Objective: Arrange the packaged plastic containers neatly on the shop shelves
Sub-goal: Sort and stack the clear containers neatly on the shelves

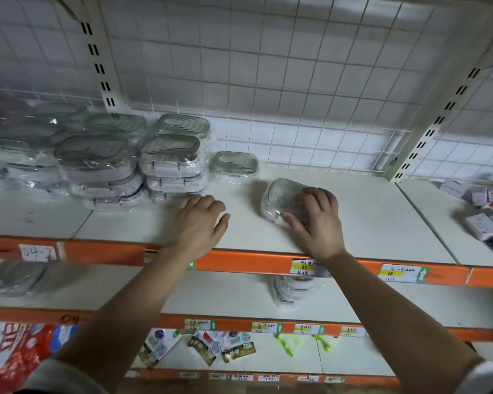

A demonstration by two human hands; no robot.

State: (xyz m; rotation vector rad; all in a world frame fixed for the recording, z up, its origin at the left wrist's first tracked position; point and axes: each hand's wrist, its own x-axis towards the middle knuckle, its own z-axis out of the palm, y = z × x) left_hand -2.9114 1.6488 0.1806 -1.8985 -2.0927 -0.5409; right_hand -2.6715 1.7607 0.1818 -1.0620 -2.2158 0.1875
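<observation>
White shelf, wire-grid back, stacked containers left.

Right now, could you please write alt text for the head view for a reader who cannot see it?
A person's right hand grips a wrapped container on a white shelf with an orange edge. The left hand lies open beside it, at the foot of stacked containers. Behind is wire mesh.
</observation>
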